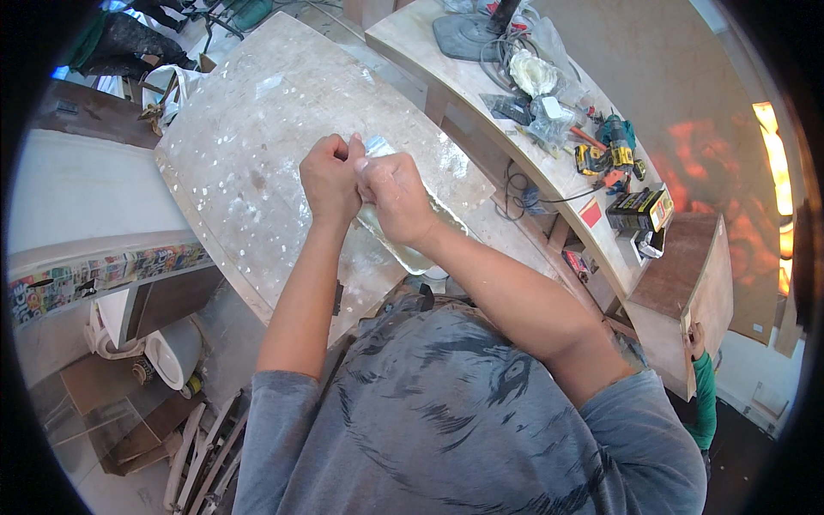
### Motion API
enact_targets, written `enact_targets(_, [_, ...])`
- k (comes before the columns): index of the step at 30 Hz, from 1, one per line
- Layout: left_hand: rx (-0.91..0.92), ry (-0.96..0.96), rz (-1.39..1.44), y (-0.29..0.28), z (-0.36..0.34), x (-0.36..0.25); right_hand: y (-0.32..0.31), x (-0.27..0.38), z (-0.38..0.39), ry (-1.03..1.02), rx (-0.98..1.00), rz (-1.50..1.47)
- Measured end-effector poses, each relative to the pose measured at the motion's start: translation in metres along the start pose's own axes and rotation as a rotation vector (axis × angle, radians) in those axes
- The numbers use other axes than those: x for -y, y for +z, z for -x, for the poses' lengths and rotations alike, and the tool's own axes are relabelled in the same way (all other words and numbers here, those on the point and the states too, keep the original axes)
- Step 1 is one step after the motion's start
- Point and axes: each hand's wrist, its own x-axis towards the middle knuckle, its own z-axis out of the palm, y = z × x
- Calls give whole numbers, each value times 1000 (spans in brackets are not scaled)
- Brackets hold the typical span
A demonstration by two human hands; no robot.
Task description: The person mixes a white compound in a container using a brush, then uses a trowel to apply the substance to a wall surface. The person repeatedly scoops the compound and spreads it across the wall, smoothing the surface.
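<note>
My left hand [330, 182] and my right hand [396, 197] meet over the work table, fingers closed and fingertips close together. What they pinch, if anything, is too small or hidden to make out. Just beyond the fingertips shows a shiny, pale, crinkled piece [375, 146]. Under my right hand and wrist lies a pale rectangular tray-like thing [457, 225] with a light rim, partly covered by that hand. The table [249, 112] is a worn board spotted with white flecks and smears.
To the right, a long bench [421, 34] carries a yellow-and-black drill [620, 142], plastic bags, cables and a dark tin [639, 210]. A green-sleeved person's hand [696, 341] grips a wooden box [687, 275]. Timber strips [202, 455] lie lower left; another person's legs [129, 43] show upper left.
</note>
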Motion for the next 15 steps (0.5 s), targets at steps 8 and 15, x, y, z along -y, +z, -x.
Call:
enact_targets(8, [-43, 73, -39, 3, 1, 0, -29, 19, 17, 147, 22, 337])
enact_targets(15, [-9, 20, -29, 0, 1, 1, -1, 14, -4, -79, -112, 209])
